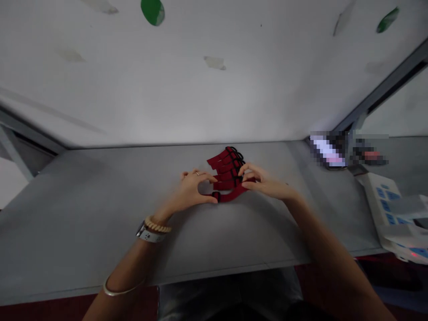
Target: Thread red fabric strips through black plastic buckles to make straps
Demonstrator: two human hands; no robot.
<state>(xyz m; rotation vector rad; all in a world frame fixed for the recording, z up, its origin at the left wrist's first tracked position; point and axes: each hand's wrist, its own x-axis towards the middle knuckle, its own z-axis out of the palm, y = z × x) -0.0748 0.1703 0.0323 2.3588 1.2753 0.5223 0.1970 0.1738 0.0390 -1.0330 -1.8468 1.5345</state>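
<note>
A curved red strap lies at the near side of a fanned row of similar red straps with black loops. My right hand pinches the right end of the near strap between thumb and fingers. At its left end sits a black buckle, where the thumb tip of my left hand touches. That hand's thumb and index finger stand apart in a C shape, the index tip beside the edge of the row. The far fingers of my left hand are partly hidden behind it.
The straps rest on a grey table against a white wall. To the right are a blurred-out phone-like object and a white device with blue buttons. Metal frame posts edge the table.
</note>
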